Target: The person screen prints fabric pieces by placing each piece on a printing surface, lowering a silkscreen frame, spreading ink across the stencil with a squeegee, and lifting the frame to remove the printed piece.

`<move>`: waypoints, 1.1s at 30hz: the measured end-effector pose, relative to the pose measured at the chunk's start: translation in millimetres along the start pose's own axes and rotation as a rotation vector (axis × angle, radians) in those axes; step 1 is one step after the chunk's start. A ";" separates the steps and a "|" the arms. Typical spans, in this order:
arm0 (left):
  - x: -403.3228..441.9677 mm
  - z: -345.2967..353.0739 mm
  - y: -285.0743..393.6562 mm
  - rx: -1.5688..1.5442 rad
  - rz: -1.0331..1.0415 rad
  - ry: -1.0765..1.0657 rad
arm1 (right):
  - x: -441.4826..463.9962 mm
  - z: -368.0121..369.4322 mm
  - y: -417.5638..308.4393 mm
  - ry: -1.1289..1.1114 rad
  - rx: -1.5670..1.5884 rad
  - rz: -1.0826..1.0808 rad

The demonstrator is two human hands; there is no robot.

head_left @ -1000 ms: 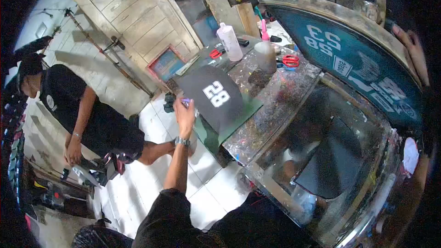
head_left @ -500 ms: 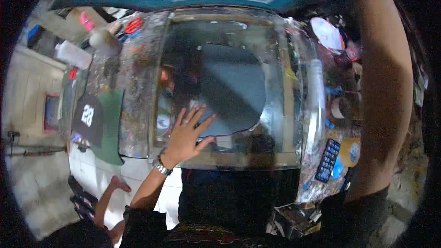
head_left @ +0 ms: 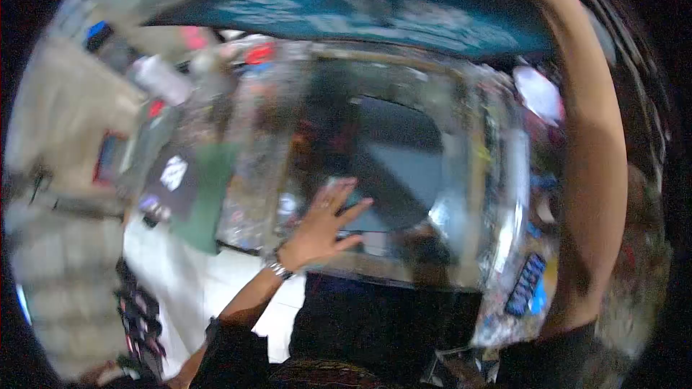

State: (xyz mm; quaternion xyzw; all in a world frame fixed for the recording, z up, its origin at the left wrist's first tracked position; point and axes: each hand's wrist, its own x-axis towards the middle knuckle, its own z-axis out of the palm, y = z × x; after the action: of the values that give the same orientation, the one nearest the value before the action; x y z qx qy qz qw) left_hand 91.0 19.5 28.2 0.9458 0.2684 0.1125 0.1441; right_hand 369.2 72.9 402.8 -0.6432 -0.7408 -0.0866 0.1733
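My left hand (head_left: 321,227), with a metal watch at the wrist, lies with fingers spread over the lower left edge of a dark grey, round-edged flat piece (head_left: 404,151). The piece rests on a glass-like pane in a wooden frame (head_left: 389,274). Along the right side my right arm stretches up and away; its hand is beyond the top of the view. A teal panel (head_left: 360,11) with pale lettering stands tilted at the far side, close to that raised arm. Motion blurs much of the view.
On the left lie a dark piece with a white number (head_left: 173,171) and a green piece (head_left: 205,202). A white bottle (head_left: 162,79) stands farther back. At the right are a phone-like dark device (head_left: 525,284) and a white object (head_left: 539,94).
The whole view has shifted and tilted, so the table appears farther right and lower. The teal panel looks more slanted. My left hand stays spread at the grey piece's edge.
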 end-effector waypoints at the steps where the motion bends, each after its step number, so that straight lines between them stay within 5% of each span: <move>1: -3.2 -8.6 2.3 -0.091 0.004 0.080 | -14.7 24.7 -17.8 0.181 0.008 0.187; 2: 2.1 -29.8 8.8 -0.251 -0.016 0.324 | -23.8 71.8 -21.9 0.690 -0.516 0.089; 3: 8.2 -53.3 20.8 -0.415 -0.021 0.566 | -28.7 73.8 18.5 0.496 -0.181 0.038; 4: 9.7 -67.1 28.3 -0.712 -0.116 0.696 | -51.3 72.7 -20.5 0.284 -0.085 0.232; 7: 3.4 -91.8 37.1 -1.152 -0.180 1.022 | -128.8 133.4 -46.2 0.443 -0.238 -0.044; 10: -32.2 -52.8 31.1 -1.328 -0.661 0.841 | -178.5 181.0 -69.1 0.108 -0.121 0.021; 13: -64.0 14.3 -5.1 -1.296 -0.711 0.657 | -189.3 220.4 -45.7 -0.303 0.054 0.103; 17: -63.2 30.3 -4.2 -1.155 -0.722 0.668 | -203.5 219.0 -33.1 -0.373 0.189 0.080; 20: -60.7 20.0 5.5 -1.076 -0.722 0.716 | -202.4 249.8 -41.7 -0.270 0.061 0.031; 22: -64.0 30.7 0.0 -1.113 -0.724 0.734 | -176.5 283.5 -17.9 -0.010 -0.084 -0.045; 26: -64.3 23.0 0.1 -1.208 -0.765 0.704 | -124.7 295.8 29.6 0.034 -0.070 0.025; 29: -65.4 22.2 -3.1 -1.274 -0.826 0.673 | -123.8 291.1 35.6 -0.075 -0.008 0.031; 33: -65.1 16.6 -4.4 -1.310 -0.835 0.617 | -140.8 267.0 29.0 -0.611 0.382 -0.061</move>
State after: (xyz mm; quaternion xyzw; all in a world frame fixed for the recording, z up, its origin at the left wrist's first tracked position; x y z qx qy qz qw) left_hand 39.6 -15.6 2.4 0.4202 0.5045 0.4369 0.6148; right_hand 374.8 41.4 101.3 -0.5731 -0.7801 0.2443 0.0583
